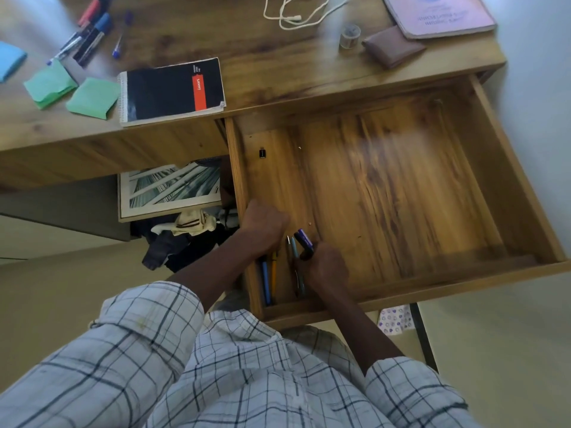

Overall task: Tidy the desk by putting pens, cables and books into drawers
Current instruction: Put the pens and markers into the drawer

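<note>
Status: right hand (324, 268) has its fingers curled round a small bunch of pens (301, 242), tips pointing far, low over the near-left corner of the open drawer (401, 186). The left hand (262, 225) is clenched just beside it. Cannot tell whether it holds the blue and yellow pens (269, 281) lying under its wrist.

Judgement: early stage, pens only partly stowed. Left on the worktop (278, 66):
- loose markers (89, 35), far left
- white cable (296, 13)
- black notebook (173, 91)
- pink book (438, 13), far right
</note>
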